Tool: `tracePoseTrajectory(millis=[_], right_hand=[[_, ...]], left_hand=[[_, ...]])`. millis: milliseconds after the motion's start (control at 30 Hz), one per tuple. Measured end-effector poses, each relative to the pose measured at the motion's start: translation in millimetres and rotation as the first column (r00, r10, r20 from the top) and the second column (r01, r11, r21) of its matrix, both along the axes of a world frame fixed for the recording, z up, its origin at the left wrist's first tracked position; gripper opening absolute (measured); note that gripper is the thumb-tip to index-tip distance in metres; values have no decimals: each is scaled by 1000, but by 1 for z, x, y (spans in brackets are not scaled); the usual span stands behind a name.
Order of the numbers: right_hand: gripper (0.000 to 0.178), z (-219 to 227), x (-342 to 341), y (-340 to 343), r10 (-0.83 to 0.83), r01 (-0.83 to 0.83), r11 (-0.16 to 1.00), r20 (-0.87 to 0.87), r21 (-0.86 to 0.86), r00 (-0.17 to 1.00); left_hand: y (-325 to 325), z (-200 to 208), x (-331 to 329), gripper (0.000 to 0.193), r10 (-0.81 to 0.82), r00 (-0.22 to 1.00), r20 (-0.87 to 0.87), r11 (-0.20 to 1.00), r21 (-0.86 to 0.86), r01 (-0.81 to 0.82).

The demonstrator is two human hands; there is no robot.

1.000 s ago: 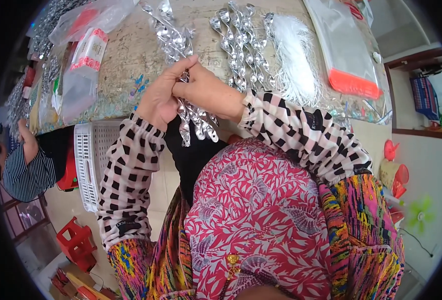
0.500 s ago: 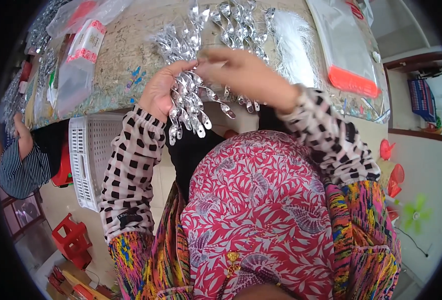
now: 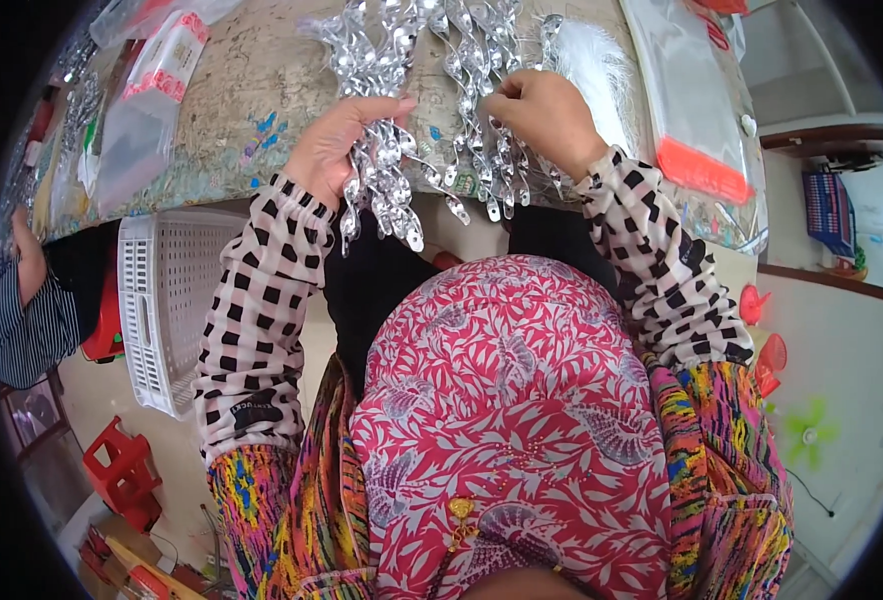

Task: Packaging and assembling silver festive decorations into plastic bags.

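Note:
My left hand [image 3: 337, 143] is closed around a bundle of shiny silver twisted strips [image 3: 387, 180], whose lower ends hang over the table's near edge. Small holes show at the tips of these strips. To the right, my right hand [image 3: 547, 112] pinches at a second group of silver twisted strips [image 3: 470, 60] lying on the table, with thumb and forefinger on one of them. Some of that group's ends also hang past the edge. Just beyond my right hand lies a bundle of fine white threads [image 3: 602, 80].
The worn table [image 3: 252, 75] carries clear plastic bags with an orange-red edge [image 3: 702, 165] on the right. A white and red box [image 3: 167, 62] lies on the left. Below stand a white plastic crate [image 3: 167, 310] and a red stool [image 3: 122, 470]. Another person's arm [image 3: 30, 265] is at far left.
My right hand has moved right, from beside my left hand to the second group of strips. My left hand keeps its hold on the bundle.

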State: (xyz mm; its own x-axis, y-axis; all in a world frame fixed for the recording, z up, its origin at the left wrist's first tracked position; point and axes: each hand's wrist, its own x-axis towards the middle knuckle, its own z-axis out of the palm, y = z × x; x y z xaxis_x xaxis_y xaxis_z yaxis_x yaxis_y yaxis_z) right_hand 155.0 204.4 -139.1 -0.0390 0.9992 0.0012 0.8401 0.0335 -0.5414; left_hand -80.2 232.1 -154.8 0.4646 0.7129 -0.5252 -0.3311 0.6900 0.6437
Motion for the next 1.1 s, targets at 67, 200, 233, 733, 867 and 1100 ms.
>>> tracePoseTrajectory(millis=[67,200,233,733,867,1100], right_hand=[[34,-2,-1,-1,-15,16,1000,-90,19,996],[34,-7,-5,-6,45,-43,999,-152,16,987],[34,-6,-7,-9,45,-43,999,-150,15,988],[24,10,-10,-23,-50,-57,964,-388,-258,920],[20,5,-20,-24,-182,-48,948,-658,-315,730],[45,-13,-58,-13,105,-101,994,-276,30,955]], left_hand=[[-3,4,6,19,-11,1000,-27,1000,12,11],[-4,2,11,28,-76,995,-65,996,47,80],[-2,1,11,28,-105,991,-85,992,60,110],[4,-7,2,30,-112,989,98,993,-10,114],[-1,9,16,25,-26,999,36,998,-57,28],[6,0,11,15,-37,977,212,993,-101,60]])
